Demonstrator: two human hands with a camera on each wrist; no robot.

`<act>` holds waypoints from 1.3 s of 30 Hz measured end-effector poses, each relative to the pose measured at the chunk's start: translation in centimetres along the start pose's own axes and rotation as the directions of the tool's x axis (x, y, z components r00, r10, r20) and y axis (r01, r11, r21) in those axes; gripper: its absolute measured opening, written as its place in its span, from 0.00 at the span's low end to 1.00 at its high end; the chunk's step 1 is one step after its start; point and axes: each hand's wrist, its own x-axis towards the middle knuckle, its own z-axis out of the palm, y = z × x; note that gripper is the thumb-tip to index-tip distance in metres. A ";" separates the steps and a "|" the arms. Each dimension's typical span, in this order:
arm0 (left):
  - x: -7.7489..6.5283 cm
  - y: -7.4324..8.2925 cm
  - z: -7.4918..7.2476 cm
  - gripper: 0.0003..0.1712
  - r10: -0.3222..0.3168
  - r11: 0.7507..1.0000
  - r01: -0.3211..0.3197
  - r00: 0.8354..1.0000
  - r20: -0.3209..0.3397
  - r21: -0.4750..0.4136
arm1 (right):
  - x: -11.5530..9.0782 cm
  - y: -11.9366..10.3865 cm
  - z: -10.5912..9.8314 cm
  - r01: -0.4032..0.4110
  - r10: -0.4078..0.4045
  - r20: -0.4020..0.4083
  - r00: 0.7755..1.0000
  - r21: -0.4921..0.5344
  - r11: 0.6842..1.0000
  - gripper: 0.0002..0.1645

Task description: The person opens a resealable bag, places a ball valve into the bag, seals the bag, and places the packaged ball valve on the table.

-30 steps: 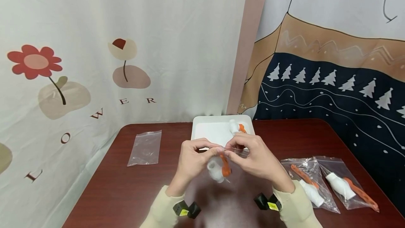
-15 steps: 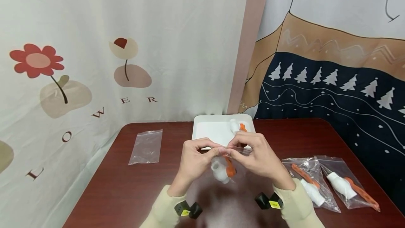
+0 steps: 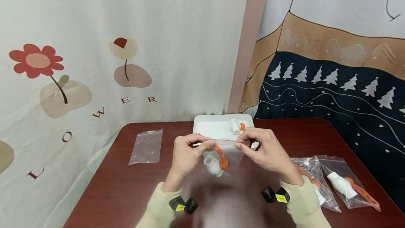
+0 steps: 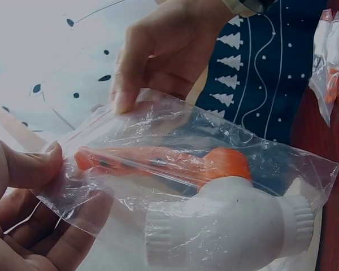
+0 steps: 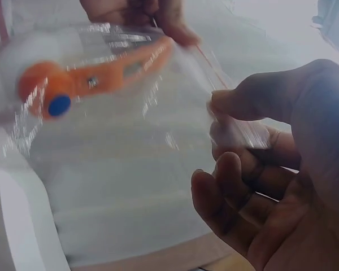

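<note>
A clear zip bag (image 3: 235,156) hangs between both hands over the table. Inside it is a white plastic ball valve (image 4: 231,223) with ribbed ends and an orange lever handle (image 4: 141,161); a blue dot shows on the handle's hub in the right wrist view. My left hand (image 3: 189,154) pinches the left end of the bag's zip edge between thumb and fingers, close to the tip of the lever. At the right end of that edge, my right hand (image 3: 265,150) pinches the film between thumb and forefinger. The zip strip runs taut between them.
Behind the hands stands a white tray (image 3: 205,126) holding another white valve (image 3: 235,126) with orange on it. A flat clear bag (image 3: 146,147) lies at the left. Two bagged valves rest at the right, the outer bag (image 3: 343,187) near the table edge.
The hands have moved apart from meeting at the middle of the zip edge, the right hand to the right and the left hand to the left. The bagged valve has swung slightly left.
</note>
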 end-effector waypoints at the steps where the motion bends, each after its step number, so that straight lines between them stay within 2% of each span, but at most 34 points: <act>1: 0.0 0.0 -0.1 0.04 -0.004 1.000 0.004 1.000 -0.002 -0.002 | 0.0 0.1 -0.2 -0.007 0.007 -0.004 1.000 0.000 1.000 0.10; 7: 0.1 0.3 -0.3 0.04 -0.023 1.000 0.023 1.000 -0.007 0.000 | -0.2 0.3 -1.2 0.008 -0.008 -0.015 1.000 -0.008 1.000 0.11; 10: 0.0 0.3 -0.1 0.05 -0.040 0.999 0.040 0.999 -0.006 -0.029 | -0.3 0.4 -1.4 0.011 -0.011 -0.017 1.000 -0.008 1.000 0.12; 14: -0.1 0.3 0.1 0.05 -0.055 0.997 0.054 0.998 -0.011 -0.048 | -0.4 0.6 -1.4 -0.018 0.018 -0.017 1.000 -0.002 1.000 0.10; 20: -0.2 0.3 0.3 0.04 -0.042 0.999 0.042 0.998 -0.037 0.004 | -0.4 1.1 -1.1 -0.073 0.073 0.009 0.997 0.026 0.997 0.06; 25: -0.3 0.3 0.5 0.04 -0.060 0.998 0.058 0.997 -0.043 -0.030 | -0.4 1.2 -0.5 -0.098 0.095 0.046 0.994 0.073 0.992 0.08; 32: -0.3 -0.1 0.8 0.05 -0.034 0.998 0.035 0.999 0.018 -0.056 | 0.0 0.8 0.5 -0.074 0.061 0.106 0.992 0.130 0.989 0.06; 37: -0.2 -0.5 0.8 0.06 -0.007 0.995 0.015 0.996 0.083 -0.101 | 0.2 0.3 0.7 -0.106 0.088 0.113 0.990 0.167 0.980 0.04; 39: -0.1 -0.6 0.8 0.06 -0.013 0.994 0.026 0.993 0.115 -0.111 | 0.1 0.3 0.7 -0.115 0.099 0.101 0.990 0.168 0.979 0.03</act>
